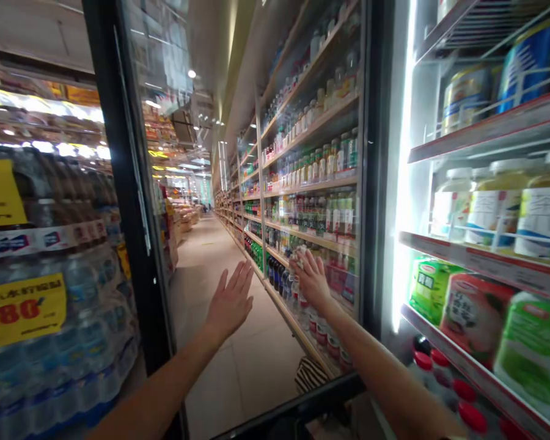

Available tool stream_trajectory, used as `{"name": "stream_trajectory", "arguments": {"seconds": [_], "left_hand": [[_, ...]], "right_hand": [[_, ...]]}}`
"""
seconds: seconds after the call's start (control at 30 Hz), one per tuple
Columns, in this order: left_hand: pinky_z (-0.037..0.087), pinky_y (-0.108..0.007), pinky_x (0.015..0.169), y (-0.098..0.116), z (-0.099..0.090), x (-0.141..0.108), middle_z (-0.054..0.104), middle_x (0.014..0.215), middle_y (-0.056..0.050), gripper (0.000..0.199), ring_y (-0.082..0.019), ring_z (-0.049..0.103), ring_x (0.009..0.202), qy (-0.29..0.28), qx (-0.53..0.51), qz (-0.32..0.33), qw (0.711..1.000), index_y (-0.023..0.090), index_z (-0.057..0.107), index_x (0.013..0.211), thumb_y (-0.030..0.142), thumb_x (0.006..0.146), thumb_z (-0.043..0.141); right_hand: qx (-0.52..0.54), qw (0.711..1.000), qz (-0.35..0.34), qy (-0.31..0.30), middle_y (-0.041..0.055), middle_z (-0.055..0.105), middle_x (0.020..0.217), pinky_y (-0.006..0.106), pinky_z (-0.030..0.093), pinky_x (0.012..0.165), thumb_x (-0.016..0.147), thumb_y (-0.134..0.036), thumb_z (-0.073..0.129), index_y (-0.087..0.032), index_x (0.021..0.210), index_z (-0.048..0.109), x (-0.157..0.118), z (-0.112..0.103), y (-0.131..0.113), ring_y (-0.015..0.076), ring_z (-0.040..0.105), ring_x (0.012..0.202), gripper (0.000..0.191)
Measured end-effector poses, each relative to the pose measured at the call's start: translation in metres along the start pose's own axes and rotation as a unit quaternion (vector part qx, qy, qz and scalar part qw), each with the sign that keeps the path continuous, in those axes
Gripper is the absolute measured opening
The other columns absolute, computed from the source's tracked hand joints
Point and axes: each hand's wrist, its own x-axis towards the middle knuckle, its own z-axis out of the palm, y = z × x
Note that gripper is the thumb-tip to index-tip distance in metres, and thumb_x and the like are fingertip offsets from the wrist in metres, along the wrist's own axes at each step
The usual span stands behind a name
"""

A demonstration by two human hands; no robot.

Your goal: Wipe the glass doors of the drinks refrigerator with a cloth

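An open glass door with a dark frame stands in front of me. My left hand is laid flat towards the glass left of centre, fingers stretched out and nothing held. Further right, my right hand holds a crumpled pale cloth against the pane. Its fingers lie over the cloth, which shows mostly at the fingertips. Through or in the glass appear shelves of bottles and a long aisle floor; I cannot tell how much is reflection.
On the right is a lit cooler with shelf edges, tea bottles, cans, colourful pouches and red-capped bottles. Stacked bottle packs with yellow price signs stand to the left. Striped fabric shows low behind the glass.
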Motion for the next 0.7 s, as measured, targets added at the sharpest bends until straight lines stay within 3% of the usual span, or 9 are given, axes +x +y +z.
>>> {"name": "stream_trajectory", "arguments": {"seconds": [0.03,0.1,0.2,0.27,0.33,0.47,0.53,0.6,0.7], "left_hand": [[0.014,-0.043,0.112,-0.001,0.0,0.0,0.029,0.145,-0.009,0.055,-0.021,0.025,0.136,0.002,0.001,0.001,1.0,0.012,0.039,0.134,0.032,0.083,0.043],[0.013,-0.043,0.112,-0.002,0.0,0.0,0.029,0.145,-0.009,0.056,-0.021,0.026,0.135,0.002,0.002,0.006,1.0,0.012,0.038,0.135,0.033,0.083,0.043],[0.014,-0.042,0.112,-0.002,0.0,-0.002,0.031,0.145,-0.008,0.055,-0.021,0.028,0.135,0.001,0.002,0.004,1.0,0.013,0.038,0.135,0.033,0.084,0.042],[0.014,-0.042,0.112,-0.001,-0.002,-0.002,0.031,0.145,-0.007,0.054,-0.021,0.028,0.134,0.0,0.001,-0.001,1.0,0.013,0.039,0.134,0.033,0.084,0.042],[0.014,-0.042,0.112,-0.001,-0.006,0.001,0.031,0.144,-0.007,0.054,-0.021,0.028,0.134,0.002,0.0,-0.004,1.0,0.013,0.039,0.134,0.034,0.084,0.042],[0.013,-0.042,0.112,-0.01,-0.014,0.014,0.031,0.144,-0.008,0.054,-0.021,0.028,0.134,0.023,-0.001,-0.017,1.0,0.012,0.04,0.134,0.033,0.084,0.042],[0.012,-0.043,0.112,-0.018,-0.017,0.021,0.03,0.144,-0.009,0.054,-0.021,0.029,0.134,0.035,0.002,-0.026,0.999,0.011,0.04,0.133,0.033,0.084,0.041],[0.011,-0.043,0.112,-0.025,-0.018,0.025,0.032,0.144,-0.008,0.053,-0.021,0.03,0.133,0.043,0.004,-0.023,0.999,0.012,0.04,0.133,0.032,0.084,0.04],[0.01,-0.042,0.113,-0.032,-0.015,0.024,0.035,0.143,-0.008,0.051,-0.02,0.031,0.133,0.062,0.006,-0.018,0.998,0.014,0.041,0.133,0.032,0.085,0.039]], "right_hand": [[-0.002,1.0,0.007,0.002,0.0052,0.041,0.14,0.048,0.018,0.108,0.073,-0.007,0.044,-0.029,0.127,0.049,-0.001,-0.001,0.006,0.0234,0.021,0.136,0.059],[-0.009,0.995,0.094,0.028,0.0082,0.043,0.138,0.049,0.021,0.106,0.075,-0.008,0.042,-0.026,0.128,0.049,-0.002,-0.005,0.029,0.025,0.024,0.134,0.057],[-0.008,0.958,0.278,0.066,0.0135,0.044,0.135,0.049,0.03,0.1,0.078,-0.012,0.037,-0.018,0.133,0.043,0.007,-0.012,0.066,0.0287,0.029,0.131,0.056],[0.002,0.936,0.341,0.083,0.015,0.045,0.135,0.05,0.032,0.099,0.08,-0.013,0.035,-0.015,0.135,0.04,0.017,-0.015,0.074,0.0299,0.031,0.13,0.056],[0.009,0.942,0.322,0.096,0.0152,0.043,0.136,0.05,0.031,0.1,0.08,-0.013,0.034,-0.014,0.134,0.041,0.025,-0.015,0.065,0.0298,0.029,0.131,0.055],[0.001,0.986,0.144,0.09,0.0106,0.041,0.139,0.048,0.026,0.105,0.079,-0.008,0.036,-0.019,0.128,0.05,0.029,-0.007,0.025,0.0269,0.021,0.135,0.052],[-0.003,0.994,0.08,0.077,0.0076,0.043,0.138,0.047,0.025,0.106,0.079,-0.007,0.036,-0.024,0.125,0.052,0.027,-0.005,0.021,0.0251,0.023,0.135,0.052],[-0.006,0.992,0.096,0.077,0.0074,0.044,0.137,0.048,0.026,0.106,0.079,-0.008,0.036,-0.025,0.125,0.052,0.025,-0.006,0.036,0.0249,0.026,0.134,0.051],[0.004,0.96,0.252,0.122,0.0126,0.043,0.137,0.049,0.032,0.101,0.08,-0.013,0.037,-0.019,0.13,0.046,0.03,-0.012,0.082,0.0277,0.031,0.131,0.052]]}}
